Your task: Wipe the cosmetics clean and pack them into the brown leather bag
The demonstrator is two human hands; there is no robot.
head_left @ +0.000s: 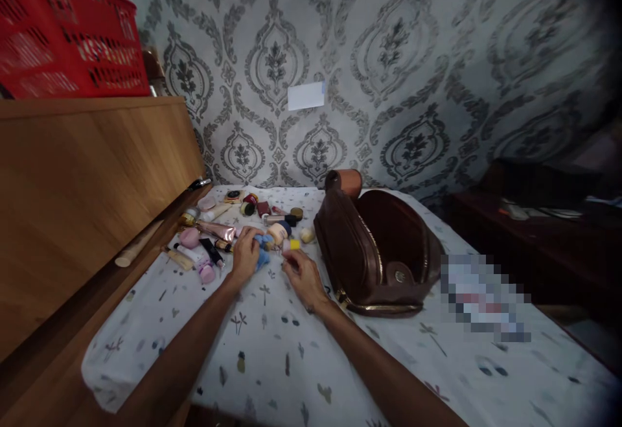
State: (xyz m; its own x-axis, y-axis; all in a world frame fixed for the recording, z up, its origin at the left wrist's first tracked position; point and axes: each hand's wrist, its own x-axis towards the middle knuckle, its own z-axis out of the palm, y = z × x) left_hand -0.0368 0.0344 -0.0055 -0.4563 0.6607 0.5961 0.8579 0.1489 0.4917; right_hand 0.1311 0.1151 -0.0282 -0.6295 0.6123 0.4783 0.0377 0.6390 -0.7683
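My left hand (246, 255) is closed on a crumpled blue cloth (263, 260) among the small cosmetics. Close beside it, my right hand (305, 278) has its fingertips pinched at a small white container with a yellow end (293, 244). Just beyond both hands lies a round jar with a dark blue lid (279, 231). A pale round item (307, 235) rests right of the yellow end. To the left are a pink tube (218, 230), a black tube (212, 252) and a lilac bottle (207, 273). An unzipped brown leather bag (350, 252) stands right of my right hand.
The white patterned cloth (272, 362) covers the surface. A wooden cabinet (97, 174) borders it on the left, carrying a red plastic basket (111, 45). Farther back lie more cosmetics, including a dark-lidded jar (247, 208). A blurred-out item (486, 297) lies right of the bag.
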